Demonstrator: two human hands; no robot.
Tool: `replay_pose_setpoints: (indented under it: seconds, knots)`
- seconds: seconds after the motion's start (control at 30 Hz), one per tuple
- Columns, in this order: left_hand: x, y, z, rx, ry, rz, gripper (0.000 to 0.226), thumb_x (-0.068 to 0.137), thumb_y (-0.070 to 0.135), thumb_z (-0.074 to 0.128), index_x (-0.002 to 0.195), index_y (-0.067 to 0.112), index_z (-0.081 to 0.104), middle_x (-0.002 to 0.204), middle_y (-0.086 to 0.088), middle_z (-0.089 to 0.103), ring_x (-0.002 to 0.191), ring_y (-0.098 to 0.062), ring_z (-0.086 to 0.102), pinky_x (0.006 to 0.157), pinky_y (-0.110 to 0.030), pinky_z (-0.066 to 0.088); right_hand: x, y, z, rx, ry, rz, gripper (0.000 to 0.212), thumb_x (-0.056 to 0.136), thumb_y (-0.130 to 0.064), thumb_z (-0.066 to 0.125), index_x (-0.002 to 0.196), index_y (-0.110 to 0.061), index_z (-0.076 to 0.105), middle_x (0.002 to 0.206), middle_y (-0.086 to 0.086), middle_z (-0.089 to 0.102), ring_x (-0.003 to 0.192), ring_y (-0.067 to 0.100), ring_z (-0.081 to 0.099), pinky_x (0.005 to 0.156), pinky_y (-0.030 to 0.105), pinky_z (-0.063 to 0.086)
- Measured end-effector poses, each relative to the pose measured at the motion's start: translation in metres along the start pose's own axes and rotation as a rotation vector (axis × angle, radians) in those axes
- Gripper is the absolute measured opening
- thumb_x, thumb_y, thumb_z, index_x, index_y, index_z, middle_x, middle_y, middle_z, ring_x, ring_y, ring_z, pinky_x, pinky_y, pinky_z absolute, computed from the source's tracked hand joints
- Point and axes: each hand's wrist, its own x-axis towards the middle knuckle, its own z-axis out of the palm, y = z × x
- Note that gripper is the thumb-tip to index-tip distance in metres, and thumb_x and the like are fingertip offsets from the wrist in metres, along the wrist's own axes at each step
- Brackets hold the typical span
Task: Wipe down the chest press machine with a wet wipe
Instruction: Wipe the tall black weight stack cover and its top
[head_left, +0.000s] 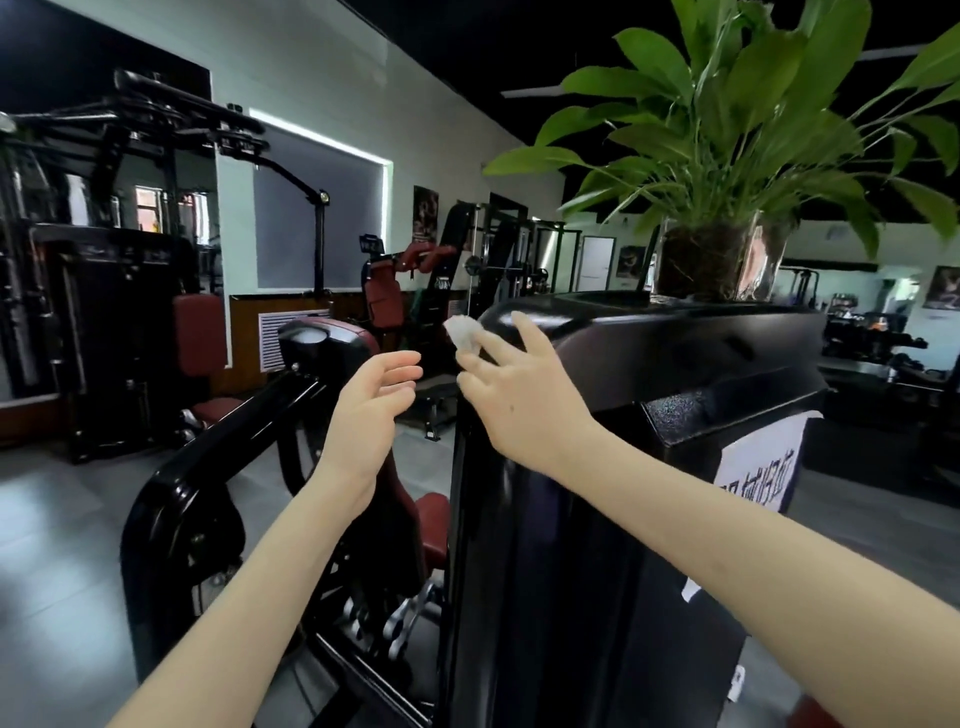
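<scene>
Right hand (524, 405) pinches wet wipe (462, 332) at machine cover (675, 353) corner, left hand (374, 405) open beside cover; press flat, overlap strokes.

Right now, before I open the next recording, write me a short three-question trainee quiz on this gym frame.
1. True or false: the left hand holds the small crumpled white wet wipe.
2. What stands on the glossy black metal machine housing? A) a water bottle B) a green leafy plant in a clear glass pot C) a folded towel
3. Fill in: the right hand holds the wipe at the housing's rounded ____ corner.
Key: 1 false; 2 B; 3 top.
</scene>
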Motion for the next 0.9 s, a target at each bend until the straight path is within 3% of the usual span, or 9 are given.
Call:
replay_pose_setpoints:
  seconds: [0.13, 0.23, 0.3, 0.4, 0.53, 0.63, 0.7, 0.83, 0.9]
  knots:
    - [-0.014, -0.003, 0.003, 0.034, 0.03, -0.008, 0.039, 0.088, -0.002, 0.046, 0.11, 0.027, 0.06, 0.114, 0.003, 0.062, 0.11, -0.01, 0.055, 0.102, -0.035, 0.042, -0.04, -0.023, 0.01, -0.159, -0.13, -0.301, 0.037, 0.087, -0.028, 0.043, 0.111, -0.015, 0.069, 0.126, 0.005, 0.063, 0.132, 0.027, 0.043, 0.113, 0.059, 0.002]
    - [-0.024, 0.0, 0.008, 0.084, 0.033, 0.024, 0.039, 0.089, -0.002, 0.046, 0.113, 0.026, 0.059, 0.116, 0.005, 0.061, 0.11, -0.007, 0.054, 0.101, -0.03, 0.041, -0.068, -0.005, 0.018, -0.001, 0.105, -0.265, 0.044, 0.093, -0.012, 0.028, 0.111, -0.011, 0.068, 0.126, 0.005, 0.063, 0.128, 0.022, 0.05, 0.114, 0.054, 0.01]
    - [-0.027, 0.005, 0.015, 0.137, 0.019, 0.066, 0.039, 0.09, 0.0, 0.046, 0.116, 0.026, 0.059, 0.12, 0.008, 0.059, 0.114, -0.006, 0.051, 0.103, -0.029, 0.039, -0.083, 0.017, 0.025, 0.132, 0.303, -0.096, 0.046, 0.096, -0.005, 0.025, 0.117, -0.007, 0.065, 0.13, 0.007, 0.06, 0.125, 0.023, 0.053, 0.114, 0.051, 0.017]
    - [-0.023, 0.014, 0.034, 0.191, 0.0, 0.156, 0.039, 0.092, 0.007, 0.049, 0.122, 0.029, 0.057, 0.124, 0.018, 0.055, 0.121, -0.002, 0.046, 0.107, -0.028, 0.034, -0.105, 0.03, 0.048, 0.315, 0.474, 0.26, 0.037, 0.093, 0.0, 0.041, 0.127, -0.003, 0.056, 0.135, 0.011, 0.054, 0.125, 0.026, 0.052, 0.114, 0.048, 0.024]
    - [-0.015, 0.029, 0.07, 0.345, 0.008, 0.345, 0.039, 0.093, 0.009, 0.05, 0.129, 0.026, 0.053, 0.131, 0.022, 0.047, 0.125, 0.007, 0.038, 0.105, -0.013, 0.025, -0.119, 0.019, 0.069, 0.458, 0.366, 0.437, 0.046, 0.093, -0.007, 0.039, 0.14, -0.008, 0.038, 0.146, 0.008, 0.042, 0.136, 0.021, 0.038, 0.115, 0.049, 0.019]
    - [-0.005, 0.032, 0.093, 0.53, -0.01, 0.435, 0.039, 0.097, 0.016, 0.047, 0.135, 0.024, 0.048, 0.142, 0.015, 0.039, 0.135, 0.0, 0.028, 0.111, -0.02, 0.019, -0.111, 0.04, 0.067, 0.593, 0.266, 0.873, 0.054, 0.098, -0.032, 0.021, 0.148, -0.013, 0.025, 0.156, 0.006, 0.024, 0.143, 0.025, 0.023, 0.115, 0.049, 0.008]
    - [0.002, 0.032, 0.104, 0.596, -0.009, 0.439, 0.038, 0.099, 0.022, 0.043, 0.136, 0.025, 0.047, 0.145, 0.012, 0.038, 0.139, -0.003, 0.024, 0.113, -0.023, 0.016, -0.102, 0.046, 0.064, 0.657, 0.238, 1.01, 0.061, 0.096, -0.038, 0.014, 0.151, -0.012, 0.015, 0.159, 0.007, 0.012, 0.145, 0.029, 0.013, 0.115, 0.05, 0.004]
    - [0.009, 0.03, 0.115, 0.467, 0.027, 0.423, 0.041, 0.096, 0.037, 0.033, 0.13, 0.025, 0.053, 0.138, 0.011, 0.048, 0.136, -0.005, 0.032, 0.116, -0.034, 0.023, -0.093, -0.003, 0.047, 0.593, 0.34, 0.492, 0.055, 0.1, -0.036, 0.025, 0.148, -0.011, 0.021, 0.157, 0.007, 0.015, 0.146, 0.028, 0.011, 0.115, 0.056, 0.007]
    - [0.011, 0.031, 0.115, 0.428, 0.042, 0.429, 0.042, 0.095, 0.038, 0.03, 0.125, 0.027, 0.056, 0.131, 0.013, 0.054, 0.129, -0.002, 0.041, 0.112, -0.032, 0.029, -0.096, -0.006, 0.051, 0.564, 0.375, 0.355, 0.053, 0.099, -0.035, 0.032, 0.148, -0.015, 0.024, 0.156, 0.0, 0.016, 0.146, 0.025, 0.012, 0.114, 0.058, 0.01]
